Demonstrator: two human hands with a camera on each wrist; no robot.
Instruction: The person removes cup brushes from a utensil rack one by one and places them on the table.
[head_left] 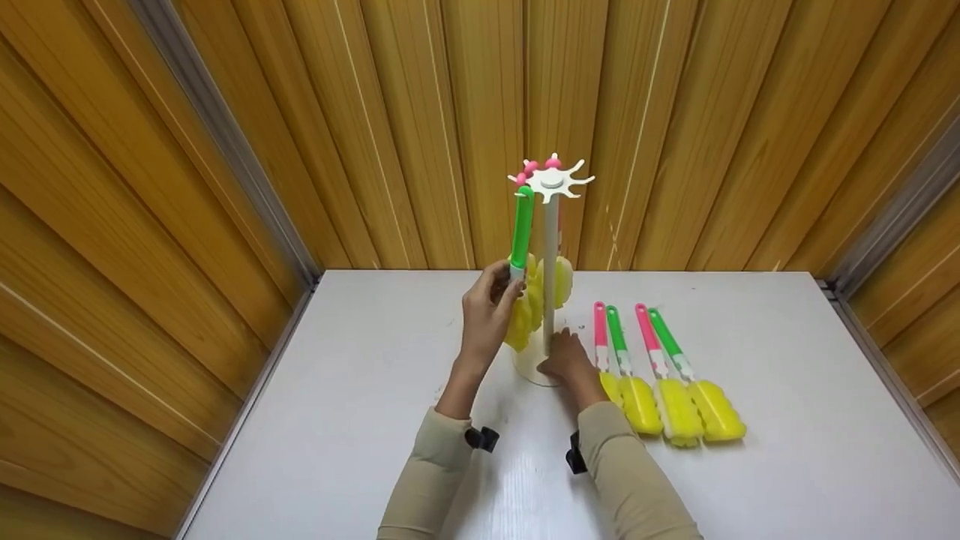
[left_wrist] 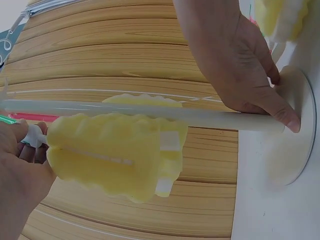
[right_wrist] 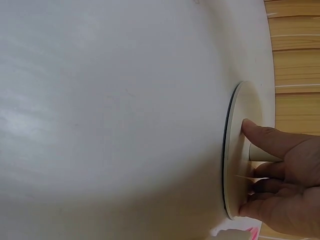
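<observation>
My left hand (head_left: 486, 307) pinches a sponge bottle brush by its white neck. The brush's green handle (head_left: 523, 229) stands upright, its top at a hook of the white stand (head_left: 550, 247). Its yellow sponge head (left_wrist: 100, 155) hangs beside the pole in the left wrist view. Low on the stand, my right hand (head_left: 568, 364) straddles the pole, thumb and fingertips pressing on the round base (right_wrist: 239, 130). More brushes with pink handle tops (head_left: 553, 162) hang from the far and left hooks. Their yellow sponges (head_left: 556, 281) are partly hidden behind the pole and left hand.
Right of the stand, several sponge brushes with pink and green handles (head_left: 616, 330) lie side by side on the white table (head_left: 360, 420), yellow heads (head_left: 716, 411) toward me. Wood-panelled walls (head_left: 420, 112) enclose the table's back and sides.
</observation>
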